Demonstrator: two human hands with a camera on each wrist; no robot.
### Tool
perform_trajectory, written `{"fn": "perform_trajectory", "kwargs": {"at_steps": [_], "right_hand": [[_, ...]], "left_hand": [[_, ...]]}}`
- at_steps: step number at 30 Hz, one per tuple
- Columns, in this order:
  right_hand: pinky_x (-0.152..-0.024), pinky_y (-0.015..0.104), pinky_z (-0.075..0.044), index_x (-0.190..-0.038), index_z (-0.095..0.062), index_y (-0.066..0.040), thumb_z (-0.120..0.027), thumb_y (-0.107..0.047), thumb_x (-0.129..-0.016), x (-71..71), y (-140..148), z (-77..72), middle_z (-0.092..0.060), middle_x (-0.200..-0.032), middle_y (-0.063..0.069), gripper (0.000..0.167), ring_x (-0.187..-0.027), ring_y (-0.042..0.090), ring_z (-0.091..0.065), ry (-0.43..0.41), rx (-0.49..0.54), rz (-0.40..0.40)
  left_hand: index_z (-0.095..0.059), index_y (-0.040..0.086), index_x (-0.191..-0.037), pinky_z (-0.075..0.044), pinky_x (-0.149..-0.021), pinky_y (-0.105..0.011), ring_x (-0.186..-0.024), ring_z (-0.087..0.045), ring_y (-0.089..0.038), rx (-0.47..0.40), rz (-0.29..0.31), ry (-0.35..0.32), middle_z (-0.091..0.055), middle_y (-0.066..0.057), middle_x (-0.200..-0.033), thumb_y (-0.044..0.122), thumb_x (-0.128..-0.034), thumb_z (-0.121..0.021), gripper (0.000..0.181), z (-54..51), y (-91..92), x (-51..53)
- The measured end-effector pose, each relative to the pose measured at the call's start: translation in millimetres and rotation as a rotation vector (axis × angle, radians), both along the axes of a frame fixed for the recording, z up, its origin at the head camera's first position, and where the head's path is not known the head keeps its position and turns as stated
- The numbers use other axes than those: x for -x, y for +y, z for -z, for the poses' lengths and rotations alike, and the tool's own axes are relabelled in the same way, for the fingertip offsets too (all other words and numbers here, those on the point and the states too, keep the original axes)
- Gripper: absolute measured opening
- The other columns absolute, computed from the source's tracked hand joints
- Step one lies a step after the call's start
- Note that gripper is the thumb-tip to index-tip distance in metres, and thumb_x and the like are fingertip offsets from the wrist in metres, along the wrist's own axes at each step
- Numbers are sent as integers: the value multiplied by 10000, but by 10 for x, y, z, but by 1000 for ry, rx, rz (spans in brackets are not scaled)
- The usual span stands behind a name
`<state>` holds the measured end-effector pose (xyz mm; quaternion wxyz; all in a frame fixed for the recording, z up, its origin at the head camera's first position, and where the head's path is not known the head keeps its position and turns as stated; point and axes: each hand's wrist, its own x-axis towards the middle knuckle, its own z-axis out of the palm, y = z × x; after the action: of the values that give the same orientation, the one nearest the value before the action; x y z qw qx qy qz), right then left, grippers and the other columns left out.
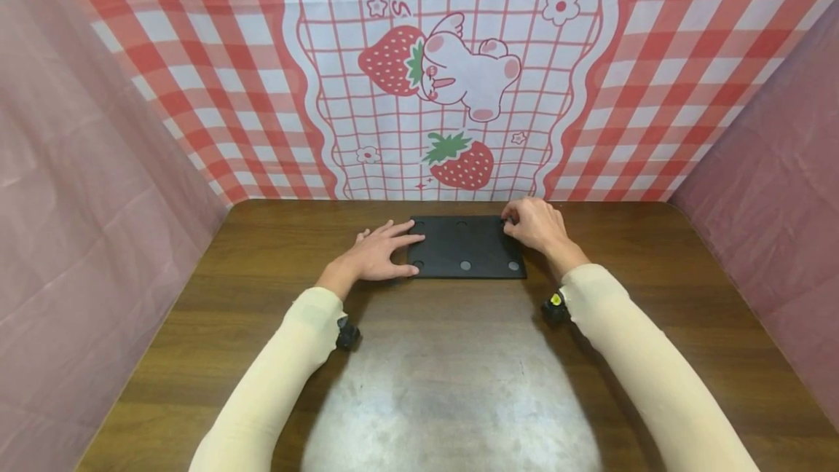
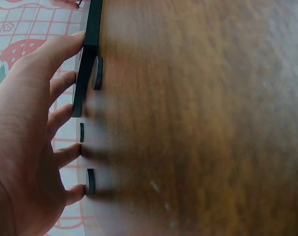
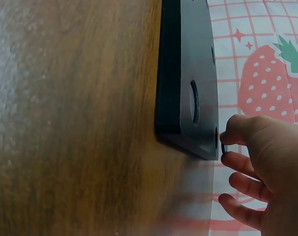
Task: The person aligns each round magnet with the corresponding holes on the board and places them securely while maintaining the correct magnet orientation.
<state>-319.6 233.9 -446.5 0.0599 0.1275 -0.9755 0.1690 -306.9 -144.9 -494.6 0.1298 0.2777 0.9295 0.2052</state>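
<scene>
A flat black rectangular board [image 1: 467, 245] with several round recesses lies near the back of the wooden table. My left hand [image 1: 380, 250] spreads its fingers at the board's left end; thumb and some fingertips touch it. My right hand [image 1: 537, 224] is at the far right corner, pinching a small thin dark disc [image 3: 224, 148] between thumb and index finger just beside the board. Its other fingers are loosely bent. In the left wrist view, small black discs [image 2: 91, 182] show beside and below my fingers; the head view hides them behind that hand. Two front rounds in the board look grey.
A checked strawberry cloth [image 1: 459, 93] hangs right behind the table's back edge. Pink cloth walls [image 1: 98, 166] stand on the left and right. The wooden tabletop [image 1: 446, 370] reaches from the board toward me, with a bright reflection on it.
</scene>
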Motion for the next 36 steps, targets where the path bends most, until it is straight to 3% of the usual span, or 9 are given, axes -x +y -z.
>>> {"fn": "perform_trajectory", "kwargs": {"at_steps": [7, 19, 36], "right_hand": [[-753, 540, -563, -1131, -859, -120, -764, -189, -939, 39, 22, 20, -731, -985, 88, 225, -908, 305, -682, -8, 26, -21], [-934, 630, -604, -1217, -854, -64, -751, -155, -987, 7, -25, 21, -800, -1214, 189, 268, -1128, 394, -739, -40, -7, -1], [-963, 643, -604, -1228, -856, -72, -766, -159, -1018, 8, -23, 21, -809, -1259, 200, 244, -1196, 425, -749, -40, -15, -15]], "left_hand": [[-450, 451, -1721, -105, -1362, -835, -1809, -98, -381, 5, 10, 7, -214, 76, -1917, 748, -985, -702, 833, 1, -7, 5], [-446, 455, -1723, -101, -1357, -843, -1808, -99, -388, 2, 10, 8, -212, 74, -1917, 758, -979, -701, 843, -10, -10, -12], [-445, 456, -1723, -111, -1359, -837, -1809, -94, -378, 8, 7, 8, -204, 90, -1918, 723, -991, -707, 822, 11, -3, 6]]}}
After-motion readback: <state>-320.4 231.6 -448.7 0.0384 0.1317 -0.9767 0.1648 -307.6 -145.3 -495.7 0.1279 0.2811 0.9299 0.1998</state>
